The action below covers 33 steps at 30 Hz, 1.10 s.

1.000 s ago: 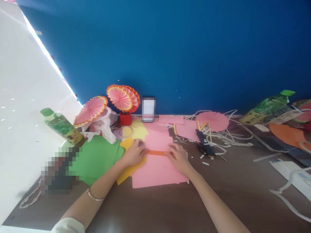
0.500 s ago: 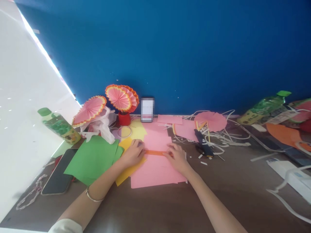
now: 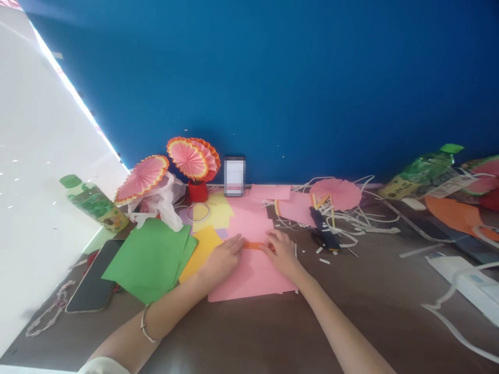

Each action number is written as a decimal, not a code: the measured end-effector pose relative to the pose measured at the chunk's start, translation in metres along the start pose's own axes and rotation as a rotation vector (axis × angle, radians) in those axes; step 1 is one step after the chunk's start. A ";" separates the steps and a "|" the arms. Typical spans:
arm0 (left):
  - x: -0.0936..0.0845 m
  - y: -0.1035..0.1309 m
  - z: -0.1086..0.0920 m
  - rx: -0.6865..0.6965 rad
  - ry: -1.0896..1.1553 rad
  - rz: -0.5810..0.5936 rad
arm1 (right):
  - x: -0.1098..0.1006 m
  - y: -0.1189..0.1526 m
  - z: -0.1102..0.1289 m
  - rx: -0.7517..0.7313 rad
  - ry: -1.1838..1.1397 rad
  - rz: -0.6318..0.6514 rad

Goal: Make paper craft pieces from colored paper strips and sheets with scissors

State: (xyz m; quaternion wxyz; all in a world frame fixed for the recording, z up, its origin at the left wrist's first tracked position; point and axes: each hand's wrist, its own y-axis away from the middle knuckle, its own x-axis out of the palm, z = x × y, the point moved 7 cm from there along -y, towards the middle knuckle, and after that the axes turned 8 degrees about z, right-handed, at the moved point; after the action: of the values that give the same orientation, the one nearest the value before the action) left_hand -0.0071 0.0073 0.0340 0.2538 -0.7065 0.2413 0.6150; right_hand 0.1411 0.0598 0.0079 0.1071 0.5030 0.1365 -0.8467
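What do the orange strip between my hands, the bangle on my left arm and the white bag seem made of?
Orange strip: probably matte paper, evenly coloured without glare. Bangle: likely polished metal, silvery and shiny, though coated plastic is possible. White bag: seemingly thin, soft-sheened plastic, judging by its crinkles.

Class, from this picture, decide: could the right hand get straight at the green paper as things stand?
Probably not directly: the left hand and its forearm lie between the right hand and the green paper. The right fingers are also at the orange strip.
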 end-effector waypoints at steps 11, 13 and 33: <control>0.016 0.002 -0.013 -0.075 0.045 -0.005 | -0.003 -0.001 0.000 0.002 -0.074 0.013; 0.019 0.003 -0.013 -0.068 0.066 -0.016 | -0.004 -0.001 -0.001 -0.007 -0.091 0.010; 0.022 0.005 -0.015 -0.120 0.089 -0.005 | -0.008 0.011 0.017 0.020 0.062 -0.166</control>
State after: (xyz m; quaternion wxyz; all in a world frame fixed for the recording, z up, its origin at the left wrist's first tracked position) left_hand 0.0038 -0.0065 0.0140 0.2015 -0.7478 0.2133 0.5956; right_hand 0.1345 0.0444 0.0214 0.0272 0.5171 0.1723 -0.8380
